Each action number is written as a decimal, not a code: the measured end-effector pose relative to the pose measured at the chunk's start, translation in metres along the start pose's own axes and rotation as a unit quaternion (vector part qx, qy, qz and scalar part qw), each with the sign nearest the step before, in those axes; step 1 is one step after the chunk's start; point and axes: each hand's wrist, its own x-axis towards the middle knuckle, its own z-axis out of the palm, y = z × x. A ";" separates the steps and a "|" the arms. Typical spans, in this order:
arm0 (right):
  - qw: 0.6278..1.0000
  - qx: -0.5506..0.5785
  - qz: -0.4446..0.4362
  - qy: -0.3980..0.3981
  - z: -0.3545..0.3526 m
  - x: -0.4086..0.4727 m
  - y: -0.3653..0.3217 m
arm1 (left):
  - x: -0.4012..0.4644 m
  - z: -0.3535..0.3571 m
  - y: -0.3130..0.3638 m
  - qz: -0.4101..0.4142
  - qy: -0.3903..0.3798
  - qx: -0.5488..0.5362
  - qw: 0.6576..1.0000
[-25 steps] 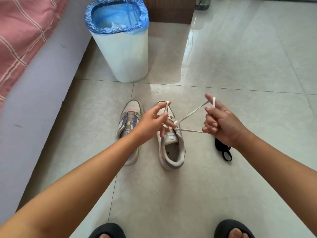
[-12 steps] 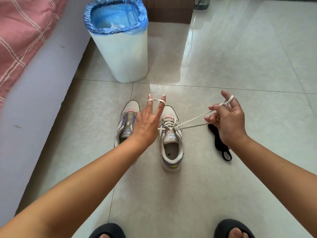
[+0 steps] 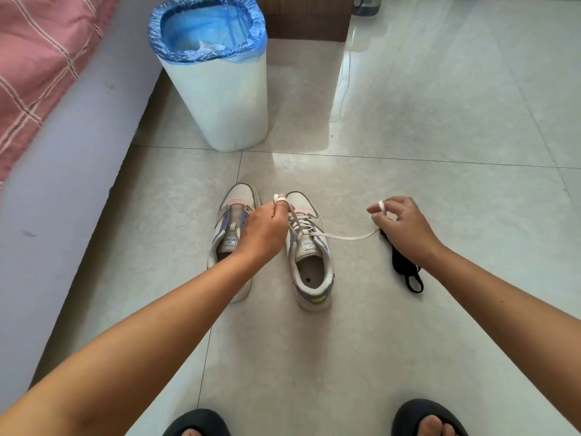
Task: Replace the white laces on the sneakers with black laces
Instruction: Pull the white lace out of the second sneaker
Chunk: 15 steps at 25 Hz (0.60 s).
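Observation:
Two pale sneakers stand side by side on the tiled floor, toes pointing away from me. The left sneaker (image 3: 231, 234) shows no lace. The right sneaker (image 3: 309, 253) is still laced with a white lace (image 3: 342, 236). My left hand (image 3: 262, 228) hovers over the gap between the shoes and pinches one end of that lace, looped over a fingertip. My right hand (image 3: 404, 226) is to the right of the shoe and pinches the other end, which runs slack from the eyelets. A bundle of black laces (image 3: 405, 272) lies on the floor under my right wrist.
A white bin (image 3: 220, 99) with a blue liner stands just beyond the shoes. A grey bed base (image 3: 63, 171) with a pink checked cover runs along the left. Dark wooden furniture (image 3: 305, 17) is behind the bin. My feet in black slippers (image 3: 424, 416) are at the bottom edge.
The lace end in my right hand has gone from taut to slack as the hand lowered. My left hand's spread fingers have curled and dropped closer to the shoes.

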 end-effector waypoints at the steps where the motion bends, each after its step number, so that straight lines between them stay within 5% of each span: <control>1: 0.997 -0.063 0.032 -0.032 0.004 0.000 0.002 | -0.002 0.001 -0.001 -0.003 -0.007 -0.049 0.999; 3: 0.972 -0.223 0.050 -0.053 0.016 -0.005 0.000 | -0.003 0.005 0.001 -0.018 -0.024 -0.146 0.989; 5: 0.947 -0.317 -0.022 -0.048 0.034 -0.014 -0.012 | -0.002 0.005 0.005 -0.024 -0.038 -0.203 0.978; 9: 0.934 -0.294 -0.095 -0.178 0.068 -0.017 -0.031 | -0.001 0.005 0.016 -0.052 -0.116 -0.275 0.953; 15: 0.937 -0.327 -0.070 -0.098 0.056 0.008 -0.007 | 0.008 -0.002 0.010 -0.139 -0.076 -0.305 0.939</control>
